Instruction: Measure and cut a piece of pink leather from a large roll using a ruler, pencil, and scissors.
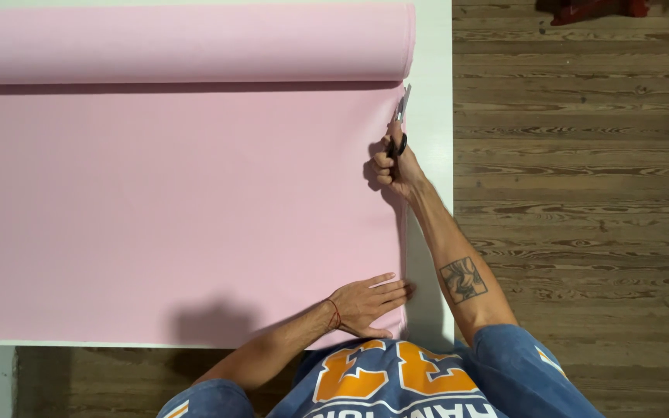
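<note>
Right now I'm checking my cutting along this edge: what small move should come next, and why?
Probably one more snip forward. The scissors in the right hand sit just short of the roll, so a little uncut pink fabric seems left, while the left hand pins the sheet flat near the cut edge.
</note>
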